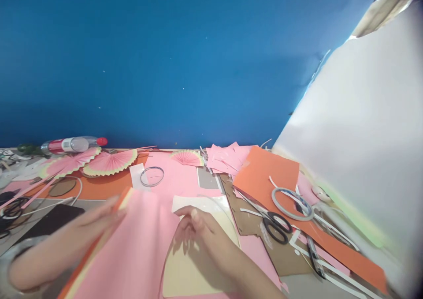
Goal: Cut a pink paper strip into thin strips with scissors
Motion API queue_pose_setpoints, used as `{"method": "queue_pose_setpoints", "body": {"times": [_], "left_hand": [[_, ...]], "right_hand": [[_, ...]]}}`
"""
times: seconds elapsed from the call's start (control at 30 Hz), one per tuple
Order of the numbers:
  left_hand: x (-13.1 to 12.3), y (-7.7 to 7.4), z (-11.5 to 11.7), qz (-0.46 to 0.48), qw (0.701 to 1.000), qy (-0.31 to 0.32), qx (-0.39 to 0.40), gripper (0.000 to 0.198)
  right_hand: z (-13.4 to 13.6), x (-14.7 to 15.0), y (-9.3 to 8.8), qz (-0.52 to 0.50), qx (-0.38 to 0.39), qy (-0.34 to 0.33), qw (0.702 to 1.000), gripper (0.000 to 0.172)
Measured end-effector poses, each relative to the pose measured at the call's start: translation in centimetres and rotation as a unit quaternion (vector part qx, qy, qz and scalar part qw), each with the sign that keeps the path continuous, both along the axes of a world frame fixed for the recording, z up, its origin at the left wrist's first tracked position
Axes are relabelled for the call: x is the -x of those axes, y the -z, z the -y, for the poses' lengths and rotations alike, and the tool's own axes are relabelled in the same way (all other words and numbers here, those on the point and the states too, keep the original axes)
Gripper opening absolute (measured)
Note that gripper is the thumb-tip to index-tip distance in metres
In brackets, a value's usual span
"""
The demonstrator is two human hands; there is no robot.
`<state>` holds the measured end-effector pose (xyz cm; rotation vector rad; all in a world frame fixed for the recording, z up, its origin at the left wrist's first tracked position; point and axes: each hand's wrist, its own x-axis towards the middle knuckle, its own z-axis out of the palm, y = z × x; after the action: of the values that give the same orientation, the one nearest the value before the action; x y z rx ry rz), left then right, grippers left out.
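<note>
One smooth pink sheet is raised before three pleated paper fans.
Its left edge is pinched by closed fingers of the left hand; the right hand is half-curled beside it, grip cannot be told.

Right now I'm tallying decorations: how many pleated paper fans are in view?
3: the leftmost fan, another fan beside it, a third fan at back centre. Others may be hidden.

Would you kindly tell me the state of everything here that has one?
Pink sheet: raised, curved, in left hand
Right hand: fingers curled, grip unclear
Scissors: lying down, blade opening unclear
Bottle: on its side
Paper fans: pleated, spread open
Tape ring: lying flat
</note>
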<state>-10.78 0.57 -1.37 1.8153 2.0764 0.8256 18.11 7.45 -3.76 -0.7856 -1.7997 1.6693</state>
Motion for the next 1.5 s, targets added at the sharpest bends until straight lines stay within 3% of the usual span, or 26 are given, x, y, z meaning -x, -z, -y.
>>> {"method": "queue_pose_setpoints", "body": {"times": [0.03, 0.1, 0.23, 0.33, 0.37, 0.43, 0.53, 0.73, 0.9, 0.97, 1.07, 1.13, 1.23, 1.33, 1.5], "left_hand": [[-1.3, 0.5, 0.0, 0.017, 0.999, -0.010, 0.049, 0.031], [-3.9, 1.2, 0.1, 0.068, 0.989, 0.032, 0.127, 0.037], [-6.4, 1.3, -0.7, 0.130, 0.976, 0.089, 0.153, 0.044], [-5.0, 1.2, -2.4, 0.003, 0.993, 0.068, 0.097, 0.044], [-4.2, 1.2, -3.2, -0.074, 0.992, 0.083, 0.060, 0.042], [-2.4, 1.1, -4.7, -0.190, 0.967, 0.172, 0.008, 0.034], [-0.6, 0.7, -6.4, -0.268, 0.942, 0.203, -0.020, 0.033], [-0.6, 0.7, -7.4, -0.275, 0.936, 0.218, 0.012, 0.030], [-1.4, 0.1, -7.4, -0.252, 0.945, 0.183, -0.095, 0.028], [-2.5, -0.7, -6.9, -0.243, 0.936, 0.202, -0.155, 0.028], [-5.2, -1.4, -5.7, -0.242, 0.899, 0.269, -0.247, 0.038], [-7.2, -1.3, -5.0, -0.229, 0.880, 0.294, -0.295, 0.034], [-9.5, -0.2, -4.8, -0.262, 0.844, 0.328, -0.334, 0.028], [-10.5, 0.9, -5.5, -0.288, 0.815, 0.336, -0.374, 0.021], [-10.7, 2.6, -6.9, -0.284, 0.781, 0.362, -0.422, 0.018]], "right_hand": [[-0.1, 0.0, 0.2, -0.007, 0.023, 0.008, 1.000, 0.042], [-0.6, -0.1, 0.6, 0.026, 0.025, 0.060, 0.998, 0.029], [-1.9, -1.0, 1.0, 0.111, -0.039, 0.153, 0.981, 0.017], [-2.1, -1.4, 0.7, 0.200, -0.182, 0.144, 0.952, 0.014], [-2.1, -1.4, 0.7, 0.230, -0.234, 0.140, 0.934, 0.014], [-2.0, -1.3, 0.8, 0.265, -0.294, 0.137, 0.908, 0.017], [-1.9, -1.0, 1.3, 0.295, -0.319, 0.153, 0.887, 0.019], [-1.8, -0.6, 1.8, 0.312, -0.326, 0.175, 0.875, 0.018], [-1.4, -0.9, 0.6, 0.278, -0.288, 0.185, 0.898, 0.023], [-1.2, -1.1, 0.2, 0.209, -0.236, 0.151, 0.937, 0.032], [-1.0, -1.0, 0.3, 0.016, -0.071, 0.050, 0.996, 0.048], [-1.0, -0.8, 0.6, -0.099, 0.036, 0.006, 0.994, 0.060], [-1.2, -0.5, 0.7, -0.146, 0.129, 0.027, 0.981, 0.049], [-1.4, -0.3, 0.6, -0.109, 0.126, 0.075, 0.983, 0.033], [-1.8, -0.2, 1.3, -0.052, 0.111, 0.123, 0.985, 0.043]]}}
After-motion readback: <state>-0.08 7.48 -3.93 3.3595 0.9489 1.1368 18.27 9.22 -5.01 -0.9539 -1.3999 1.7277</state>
